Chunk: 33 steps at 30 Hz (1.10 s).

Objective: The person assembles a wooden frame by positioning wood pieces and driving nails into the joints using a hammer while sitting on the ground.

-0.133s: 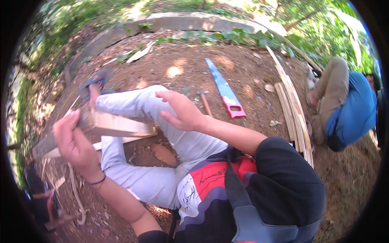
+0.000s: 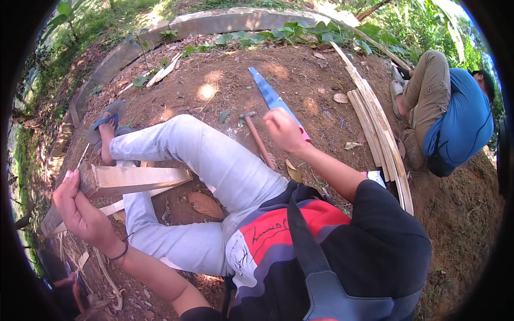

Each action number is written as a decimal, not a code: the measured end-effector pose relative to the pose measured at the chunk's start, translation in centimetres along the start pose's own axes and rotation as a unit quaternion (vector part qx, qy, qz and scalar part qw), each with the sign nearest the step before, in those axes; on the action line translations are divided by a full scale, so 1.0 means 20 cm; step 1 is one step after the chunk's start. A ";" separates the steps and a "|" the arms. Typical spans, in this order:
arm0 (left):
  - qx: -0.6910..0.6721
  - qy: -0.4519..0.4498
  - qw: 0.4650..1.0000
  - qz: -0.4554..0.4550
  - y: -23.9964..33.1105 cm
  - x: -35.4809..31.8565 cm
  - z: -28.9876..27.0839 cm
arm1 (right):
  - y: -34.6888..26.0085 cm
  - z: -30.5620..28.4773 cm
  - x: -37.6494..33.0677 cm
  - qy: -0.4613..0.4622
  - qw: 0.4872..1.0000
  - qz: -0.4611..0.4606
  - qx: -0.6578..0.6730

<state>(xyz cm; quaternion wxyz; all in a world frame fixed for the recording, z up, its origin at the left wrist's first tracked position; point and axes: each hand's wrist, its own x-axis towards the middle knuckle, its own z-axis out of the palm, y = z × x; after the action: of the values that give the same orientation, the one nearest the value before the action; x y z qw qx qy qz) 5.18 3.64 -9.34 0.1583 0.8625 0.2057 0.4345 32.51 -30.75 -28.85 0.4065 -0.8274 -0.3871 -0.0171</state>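
At the left, my left hand (image 2: 83,211) is closed on the end of a squared wooden beam (image 2: 139,179), its fingers against the darker face. The beam's pale side stretches toward my bent knee. A longer wooden strip (image 2: 115,208) lies under it. A thin pale sliver shows just above my left fingertips; I cannot tell whether they hold it. My right hand (image 2: 284,130), fingers curled, covers most of the pink handle of a blue-bladed handsaw (image 2: 267,92). Whether it touches the saw is unclear. Left of that hand lies a wooden-handled hammer (image 2: 258,139) on the soil.
Long wooden strips (image 2: 377,131) lie stacked at the right. Beyond them a person in a blue shirt (image 2: 463,117) crouches. Dry leaves (image 2: 206,205) lie between my legs. A low concrete kerb (image 2: 235,22) with green plants runs along the back.
My right hand has swung forward and right from above my knee to over the saw handle, its spread fingers now curled. My left hand stays at the beam. The view has shifted slightly.
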 end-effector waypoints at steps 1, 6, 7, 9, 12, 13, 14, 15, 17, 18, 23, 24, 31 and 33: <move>-0.006 0.005 1.000 -0.008 -0.01 -0.01 0.00 | 0.08 -0.11 -0.07 0.019 0.988 0.151 -0.038; -0.033 0.012 0.999 -0.034 -0.06 -0.01 0.00 | 0.91 -0.52 -0.55 0.020 0.851 0.465 -0.245; -0.024 0.015 0.999 -0.038 -0.06 -0.01 -0.02 | 0.94 -0.57 -0.58 -0.023 0.825 0.488 -0.284; -0.001 0.006 0.999 -0.043 -0.05 0.00 -0.02 | 0.98 -0.61 -0.66 -0.070 0.800 0.506 -0.315; 0.015 0.007 0.998 -0.053 -0.03 0.01 -0.02 | 0.99 -0.59 -0.71 -0.088 0.807 0.497 -0.306; 0.016 0.007 0.998 -0.054 -0.04 0.00 -0.03 | 1.00 -0.57 -0.71 -0.095 0.805 0.496 -0.311; 0.014 0.011 0.998 -0.053 -0.04 0.00 -0.03 | 1.00 -0.56 -0.69 -0.099 0.803 0.494 -0.318; 0.005 0.014 0.998 -0.057 -0.05 0.00 -0.03 | 1.01 -0.56 -0.68 -0.111 0.800 0.494 -0.322; -0.013 0.020 0.998 -0.064 -0.06 0.00 -0.02 | 1.02 -0.54 -0.67 -0.135 0.794 0.492 -0.329; -0.013 0.018 0.998 -0.064 -0.06 0.00 -0.01 | 1.03 -0.54 -0.67 -0.137 0.788 0.501 -0.331; 0.002 0.022 0.997 -0.074 -0.03 0.01 0.00 | 1.04 -0.54 -0.60 -0.181 0.758 0.520 -0.350; 0.007 0.019 0.998 -0.064 -0.02 0.01 0.00 | 1.02 -0.54 -0.60 -0.196 0.748 0.524 -0.357; -0.001 0.016 0.999 -0.038 -0.02 0.01 0.01 | 0.94 -0.56 -0.54 -0.263 0.718 0.539 -0.353; -0.008 0.020 0.999 -0.033 -0.02 0.01 0.02 | 0.93 -0.56 -0.57 -0.275 0.720 0.510 -0.383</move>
<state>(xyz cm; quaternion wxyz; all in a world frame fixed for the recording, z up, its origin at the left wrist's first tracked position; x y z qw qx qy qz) 5.59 4.16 -9.61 0.1757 0.8452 0.2335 0.4475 39.88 -52.36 -37.48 -0.1218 -0.9530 0.0384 0.2747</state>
